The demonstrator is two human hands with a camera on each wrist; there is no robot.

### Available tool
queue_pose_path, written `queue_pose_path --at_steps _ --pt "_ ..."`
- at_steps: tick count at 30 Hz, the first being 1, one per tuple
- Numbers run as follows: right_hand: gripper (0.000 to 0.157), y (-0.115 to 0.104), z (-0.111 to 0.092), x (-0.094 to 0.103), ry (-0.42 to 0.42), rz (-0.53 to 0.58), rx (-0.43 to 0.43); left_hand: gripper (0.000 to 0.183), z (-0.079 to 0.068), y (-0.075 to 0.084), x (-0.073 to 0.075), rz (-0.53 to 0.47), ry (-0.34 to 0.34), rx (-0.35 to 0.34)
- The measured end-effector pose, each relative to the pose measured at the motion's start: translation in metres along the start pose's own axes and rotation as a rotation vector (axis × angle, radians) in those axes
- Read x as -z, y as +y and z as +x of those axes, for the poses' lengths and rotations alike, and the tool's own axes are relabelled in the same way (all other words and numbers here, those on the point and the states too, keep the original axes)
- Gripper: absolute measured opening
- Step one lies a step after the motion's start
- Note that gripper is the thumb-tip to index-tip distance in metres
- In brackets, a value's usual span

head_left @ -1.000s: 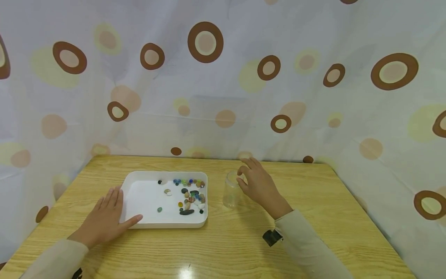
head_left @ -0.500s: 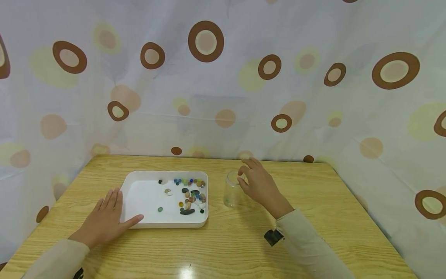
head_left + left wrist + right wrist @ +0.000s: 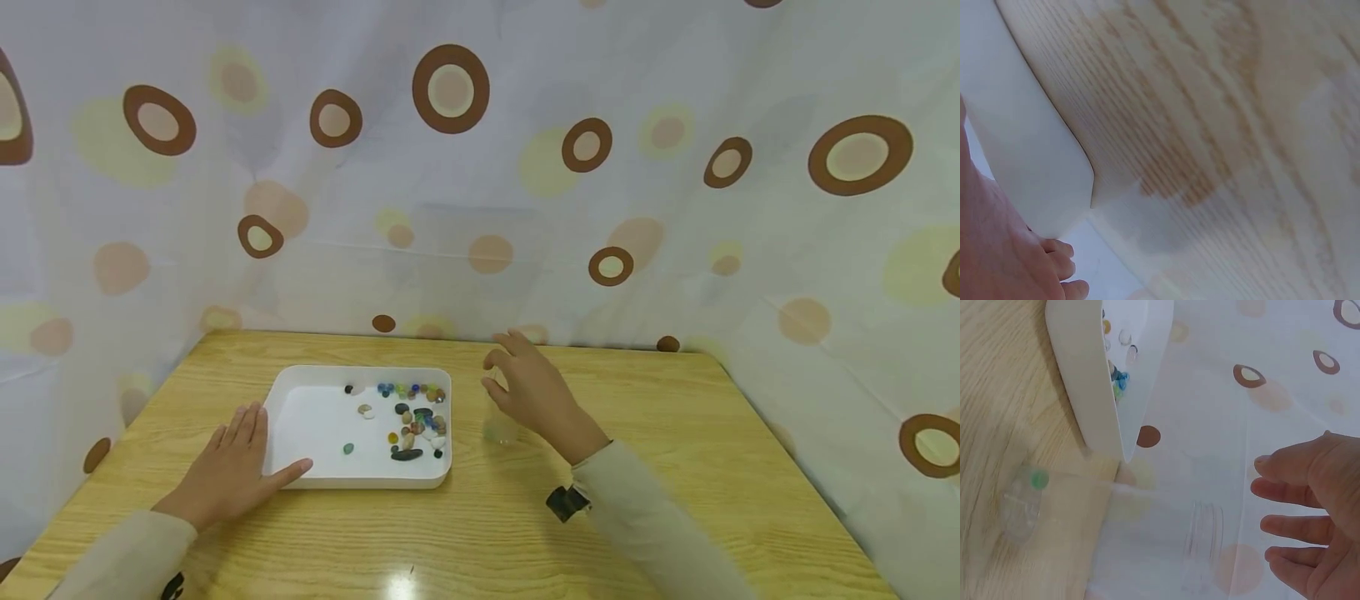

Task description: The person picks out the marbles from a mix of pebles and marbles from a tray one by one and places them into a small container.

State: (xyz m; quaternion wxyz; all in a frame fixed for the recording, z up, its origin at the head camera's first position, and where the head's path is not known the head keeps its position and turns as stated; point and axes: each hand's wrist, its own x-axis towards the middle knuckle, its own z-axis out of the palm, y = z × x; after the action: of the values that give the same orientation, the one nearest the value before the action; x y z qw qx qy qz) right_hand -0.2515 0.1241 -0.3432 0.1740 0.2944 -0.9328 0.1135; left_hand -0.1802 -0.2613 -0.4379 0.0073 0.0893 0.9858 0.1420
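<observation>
My left hand (image 3: 221, 471) lies along the left wall of a white tray (image 3: 311, 417), fingers straight and thumb over the front rim. Its curled-looking far fingers show beside the tray wall in the left wrist view. Right of the tray stands a clear jar (image 3: 500, 431), upright on the table. One green marble (image 3: 1039, 479) sits at the jar's bottom in the right wrist view. My right hand (image 3: 536, 396) hovers over the jar's mouth, fingers loosely bent and apart, with nothing between them. The hand overlaps much of the jar in the head view.
Glass marbles (image 3: 401, 390) and pebbles (image 3: 408, 442) lie mostly in the tray's right half. A lone green stone (image 3: 348, 448) lies nearer its middle. The wooden table (image 3: 465, 542) meets a patterned curtain (image 3: 487, 208) at the back and sides.
A green spot has appeared at the jar's bottom since the earliest frame. My right hand has shifted slightly left across the jar's top. The left hand stays at the tray.
</observation>
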Motion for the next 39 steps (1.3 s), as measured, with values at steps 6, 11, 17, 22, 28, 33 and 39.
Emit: queue_pose_path --at_steps 6,11,17,22,28,33,39 --pt "0.018 -0.024 0.011 -0.017 -0.062 0.033 0.031 0.109 0.0 0.0 -0.001 0.009 -0.002 0.0" --pt "0.02 -0.036 0.019 -0.043 -0.176 0.001 0.01 0.109 0.0 0.002 -0.001 0.004 0.0 0.0" --pt "0.031 -0.039 0.017 -0.076 -0.305 -0.174 0.011 0.109 0.0 0.005 -0.002 -0.008 0.0 -0.001" --pt "0.034 -0.04 0.013 -0.087 -0.361 -0.233 0.014 0.108 -0.001 0.004 -0.003 0.0 0.004 -0.004" --pt "0.032 -0.04 0.013 -0.093 -0.334 -0.211 -0.029 0.107 -0.001 0.005 -0.001 0.0 0.017 -0.008" --pt "0.038 -0.047 0.014 -0.096 -0.367 -0.218 -0.107 0.107 -0.001 0.005 0.0 -0.003 0.018 -0.004" --pt "0.033 -0.054 0.015 -0.096 -0.375 -0.264 -0.12 0.107 0.001 0.001 -0.003 0.003 0.016 0.002"
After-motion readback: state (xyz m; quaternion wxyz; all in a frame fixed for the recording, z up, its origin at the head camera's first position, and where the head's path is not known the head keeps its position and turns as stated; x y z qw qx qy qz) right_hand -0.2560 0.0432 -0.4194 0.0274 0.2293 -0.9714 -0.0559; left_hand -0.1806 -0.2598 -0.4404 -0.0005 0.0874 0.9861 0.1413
